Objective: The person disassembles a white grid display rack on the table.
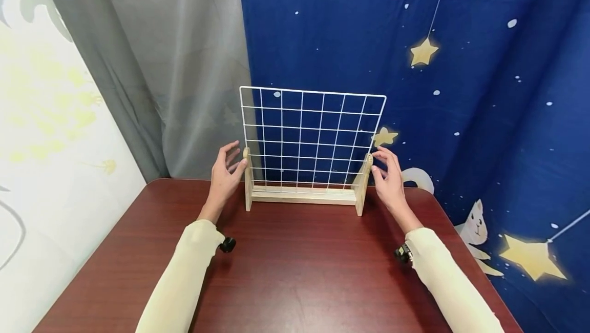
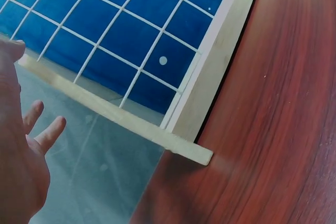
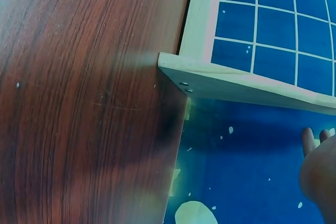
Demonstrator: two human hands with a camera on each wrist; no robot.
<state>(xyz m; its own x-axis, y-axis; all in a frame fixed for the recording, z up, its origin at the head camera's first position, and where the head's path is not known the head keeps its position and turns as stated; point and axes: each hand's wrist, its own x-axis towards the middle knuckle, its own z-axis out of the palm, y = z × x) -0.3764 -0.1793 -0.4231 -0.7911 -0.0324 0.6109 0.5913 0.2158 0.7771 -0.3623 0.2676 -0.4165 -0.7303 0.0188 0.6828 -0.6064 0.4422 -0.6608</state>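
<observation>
Head view, nearest first: two cream-sleeved forearms reach across the dark reddish-brown wooden table [image 1: 295,271], each with a small black wrist camera under the cuff. Past them, the left hand [image 1: 226,171] is held with fingers relaxed and spread, fingertips at or just beside the top of the left upright of the pale wooden stand [image 1: 304,195]; contact cannot be told. The right hand [image 1: 389,179] mirrors it, fingers loosely spread by the right upright's top, gripping nothing. The stand sits near the table's far edge and holds a white wire grid panel [image 1: 311,136] upright between its two posts. Behind hang a grey curtain [image 1: 175,66] and a dark blue cloth with yellow stars [image 1: 461,92].
</observation>
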